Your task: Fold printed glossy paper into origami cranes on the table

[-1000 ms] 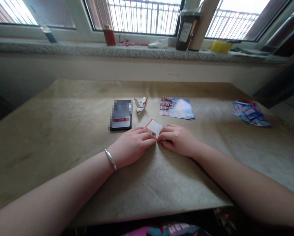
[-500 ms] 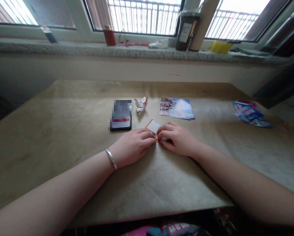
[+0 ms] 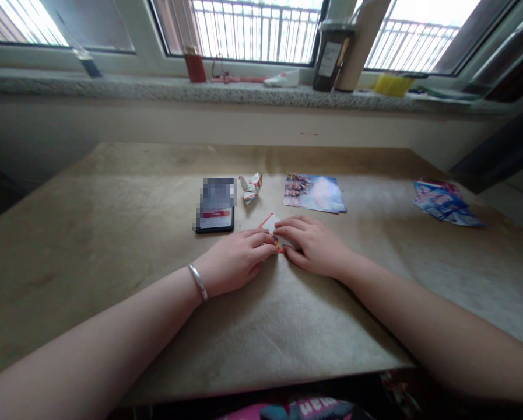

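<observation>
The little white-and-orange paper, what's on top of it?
The left hand's grip covers some of its left side, the right hand's grip its right. Some white and orange paper shows between; the covered parts and its underside can't be seen.

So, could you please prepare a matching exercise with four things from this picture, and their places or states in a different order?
Things
1. Phone
2. Folded paper figure
3. Orange-edged paper
4. Silver bracelet

Places or states
A. Partly covered by the left hand and the right hand
B. Around the left wrist
C. Lying with its lit screen facing up
D. Between the phone and the flat printed sheets

Pairs: 1-C, 2-D, 3-A, 4-B
</observation>
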`<state>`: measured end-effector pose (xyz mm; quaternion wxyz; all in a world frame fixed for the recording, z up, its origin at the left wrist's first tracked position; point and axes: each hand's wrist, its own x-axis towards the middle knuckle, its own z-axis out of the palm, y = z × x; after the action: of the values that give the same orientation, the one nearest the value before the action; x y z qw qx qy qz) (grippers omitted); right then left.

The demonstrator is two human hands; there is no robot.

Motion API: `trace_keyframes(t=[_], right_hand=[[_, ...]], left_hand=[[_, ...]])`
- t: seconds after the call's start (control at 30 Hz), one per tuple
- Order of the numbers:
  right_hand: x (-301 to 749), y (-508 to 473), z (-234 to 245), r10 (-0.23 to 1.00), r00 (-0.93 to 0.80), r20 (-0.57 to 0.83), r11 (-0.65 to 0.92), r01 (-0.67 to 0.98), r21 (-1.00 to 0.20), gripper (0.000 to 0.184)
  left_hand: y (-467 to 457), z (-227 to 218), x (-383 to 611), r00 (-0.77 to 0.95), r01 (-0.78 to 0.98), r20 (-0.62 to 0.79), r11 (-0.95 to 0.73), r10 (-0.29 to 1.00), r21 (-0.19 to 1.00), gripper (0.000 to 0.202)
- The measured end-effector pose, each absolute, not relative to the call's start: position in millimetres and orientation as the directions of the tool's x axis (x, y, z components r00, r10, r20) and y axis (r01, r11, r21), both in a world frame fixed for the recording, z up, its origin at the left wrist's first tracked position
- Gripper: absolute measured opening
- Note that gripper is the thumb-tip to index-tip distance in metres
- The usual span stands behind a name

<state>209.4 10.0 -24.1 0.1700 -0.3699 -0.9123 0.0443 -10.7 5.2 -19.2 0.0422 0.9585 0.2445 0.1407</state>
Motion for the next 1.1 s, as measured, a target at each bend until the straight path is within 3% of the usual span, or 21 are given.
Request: trace_keyframes(t=[0.5,1.1], right_hand=[[206.7,10.5,-24.1,0.737,-0.649,0.188,0.673,0.729,-0.123,0.048],[213.7,15.3,-29.9,0.748,-0.654,0.113,0.663,0.732,-0.156,0.051]], left_hand=[[8.6,-22.1,-12.3,0.854,0.419,0.266,-0.894,0.448,0.16,0.034],[8.2,-23.5,-10.3,0.85,0.445,0.235,-0.881,0.471,0.157,0.035]])
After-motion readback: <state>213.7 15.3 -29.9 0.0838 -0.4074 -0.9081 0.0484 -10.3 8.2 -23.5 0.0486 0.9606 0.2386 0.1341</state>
